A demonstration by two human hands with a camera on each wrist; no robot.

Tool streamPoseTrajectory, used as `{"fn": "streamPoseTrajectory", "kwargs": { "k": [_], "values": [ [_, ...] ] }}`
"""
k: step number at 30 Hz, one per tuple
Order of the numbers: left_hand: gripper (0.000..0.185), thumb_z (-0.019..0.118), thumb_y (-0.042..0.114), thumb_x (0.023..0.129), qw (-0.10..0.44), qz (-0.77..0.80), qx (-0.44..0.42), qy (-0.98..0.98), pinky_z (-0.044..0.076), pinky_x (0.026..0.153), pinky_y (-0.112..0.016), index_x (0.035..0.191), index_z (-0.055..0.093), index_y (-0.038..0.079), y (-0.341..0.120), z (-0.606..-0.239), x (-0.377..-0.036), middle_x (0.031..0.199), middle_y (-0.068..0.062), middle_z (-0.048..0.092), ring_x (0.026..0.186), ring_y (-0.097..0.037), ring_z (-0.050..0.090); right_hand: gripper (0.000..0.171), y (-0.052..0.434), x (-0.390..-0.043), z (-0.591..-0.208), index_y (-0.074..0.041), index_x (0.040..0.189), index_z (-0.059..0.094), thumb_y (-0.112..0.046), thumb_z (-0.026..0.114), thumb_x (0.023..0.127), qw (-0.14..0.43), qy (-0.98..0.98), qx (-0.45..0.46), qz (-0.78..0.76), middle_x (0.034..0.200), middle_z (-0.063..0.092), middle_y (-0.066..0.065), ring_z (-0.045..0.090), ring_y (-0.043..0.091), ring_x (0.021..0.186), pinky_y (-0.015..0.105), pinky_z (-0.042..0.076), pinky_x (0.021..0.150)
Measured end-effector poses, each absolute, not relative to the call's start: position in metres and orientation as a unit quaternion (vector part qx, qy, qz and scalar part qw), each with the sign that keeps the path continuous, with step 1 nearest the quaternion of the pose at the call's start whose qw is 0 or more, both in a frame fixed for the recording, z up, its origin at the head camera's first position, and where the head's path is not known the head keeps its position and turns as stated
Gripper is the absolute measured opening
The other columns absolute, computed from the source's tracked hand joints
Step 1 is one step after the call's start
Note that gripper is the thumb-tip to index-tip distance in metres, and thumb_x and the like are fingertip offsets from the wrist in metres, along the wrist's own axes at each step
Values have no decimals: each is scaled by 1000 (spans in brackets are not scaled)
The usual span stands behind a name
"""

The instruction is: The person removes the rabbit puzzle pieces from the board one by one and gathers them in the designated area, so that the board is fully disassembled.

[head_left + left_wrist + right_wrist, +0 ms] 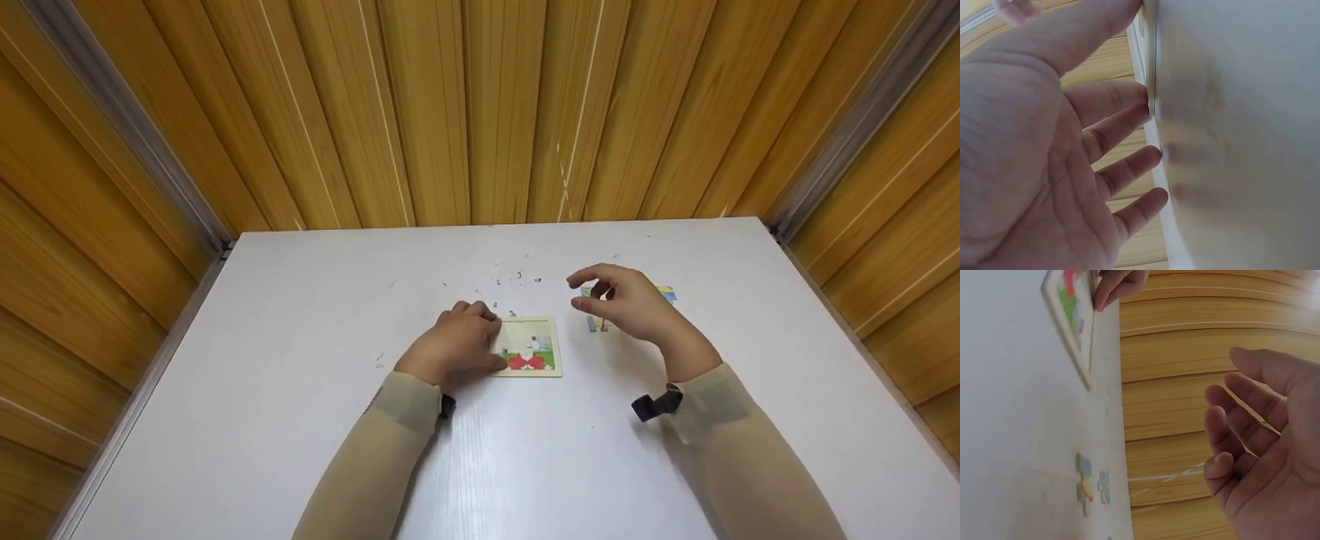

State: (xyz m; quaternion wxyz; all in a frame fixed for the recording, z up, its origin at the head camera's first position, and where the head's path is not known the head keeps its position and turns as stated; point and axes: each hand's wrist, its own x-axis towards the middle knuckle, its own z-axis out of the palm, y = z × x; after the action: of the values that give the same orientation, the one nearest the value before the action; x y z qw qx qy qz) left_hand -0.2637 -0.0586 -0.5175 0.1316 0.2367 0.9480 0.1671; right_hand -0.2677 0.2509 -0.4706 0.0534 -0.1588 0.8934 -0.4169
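A small wooden jigsaw board point(556, 345) with a pale raised rim lies on the white table, with red, green and grey picture pieces along its lower and right parts. My left hand point(457, 341) grips it at the left side, thumb by the lower corner and fingertips by the upper one. In the left wrist view, the thumb and first fingers meet the board's edge point(1152, 56). My right hand point(634, 304) hovers over loose jigsaw pieces point(598, 324), its fingers loosely bent with nothing between them. The hand partly covers those pieces in the head view.
Another loose piece point(666, 293) shows just beyond the right hand. Small dark marks point(519, 275) dot the white table point(337, 315) behind the board. Yellow wood-look walls point(495, 112) rise along the table's back and sides.
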Motion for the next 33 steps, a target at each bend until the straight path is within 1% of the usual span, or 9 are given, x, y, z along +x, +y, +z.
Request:
{"fn": "streamPoseTrajectory", "kwargs": {
  "k": [4, 10, 13, 14, 17, 23, 28, 31, 33],
  "values": [
    [62, 89, 41, 97, 134, 169, 236, 948, 42, 132, -52, 149, 74, 12, -59, -515, -265, 159, -8, 62, 154, -33, 51, 35, 236, -268, -473, -16, 138, 78, -28, 81, 106, 77, 880, -152, -443, 138, 76, 17, 63, 26, 107, 33, 54, 85],
    [56, 90, 43, 96, 127, 167, 235, 949, 44, 131, -53, 141, 78, 12, -59, -517, -266, 156, -6, 64, 151, -32, 53, 44, 222, -267, -491, -7, 144, 75, -24, 81, 104, 110, 875, -162, -443, 143, 75, 20, 66, 23, 105, 35, 51, 90],
    [56, 90, 43, 96, 126, 167, 238, 948, 44, 131, -53, 142, 78, 13, -59, -520, -266, 156, -6, 64, 151, -32, 53, 48, 215, -265, -497, -6, 146, 73, -24, 81, 103, 124, 873, -163, -442, 145, 75, 19, 67, 22, 104, 36, 52, 88],
    [57, 90, 43, 96, 127, 168, 237, 948, 43, 131, -53, 142, 78, 13, -59, -520, -266, 156, -6, 64, 152, -32, 53, 49, 213, -264, -500, -6, 147, 73, -25, 81, 102, 130, 873, -162, -441, 145, 75, 18, 66, 22, 103, 35, 52, 86],
    [55, 90, 43, 96, 134, 175, 232, 948, 43, 132, -53, 140, 79, 13, -58, -520, -266, 157, -5, 64, 153, -31, 52, 51, 209, -262, -504, -7, 148, 73, -27, 83, 102, 143, 876, -159, -432, 147, 74, 16, 65, 21, 103, 34, 51, 85],
    [51, 91, 42, 95, 134, 180, 230, 947, 44, 131, -55, 135, 80, 12, -59, -517, -267, 156, -6, 64, 152, -33, 52, 51, 203, -263, -512, -7, 148, 73, -23, 84, 101, 150, 882, -157, -420, 151, 71, 15, 64, 22, 106, 34, 51, 90],
    [48, 91, 42, 95, 134, 176, 233, 947, 43, 131, -54, 131, 81, 11, -59, -518, -267, 156, -6, 64, 151, -32, 52, 51, 200, -263, -519, -5, 148, 73, -19, 84, 101, 148, 898, -158, -383, 154, 66, 17, 65, 22, 108, 33, 52, 92],
    [50, 91, 42, 95, 134, 175, 233, 947, 44, 130, -53, 133, 80, 12, -58, -518, -266, 156, -6, 64, 151, -32, 53, 50, 198, -261, -522, -4, 149, 73, -18, 83, 102, 150, 907, -155, -360, 153, 64, 16, 64, 22, 109, 35, 53, 93],
    [53, 91, 43, 95, 134, 175, 230, 948, 44, 130, -53, 137, 80, 12, -58, -518, -266, 156, -5, 64, 151, -31, 52, 48, 196, -259, -522, -4, 147, 74, -17, 83, 102, 151, 911, -151, -352, 152, 64, 14, 64, 23, 112, 38, 54, 97]
  ]
}}
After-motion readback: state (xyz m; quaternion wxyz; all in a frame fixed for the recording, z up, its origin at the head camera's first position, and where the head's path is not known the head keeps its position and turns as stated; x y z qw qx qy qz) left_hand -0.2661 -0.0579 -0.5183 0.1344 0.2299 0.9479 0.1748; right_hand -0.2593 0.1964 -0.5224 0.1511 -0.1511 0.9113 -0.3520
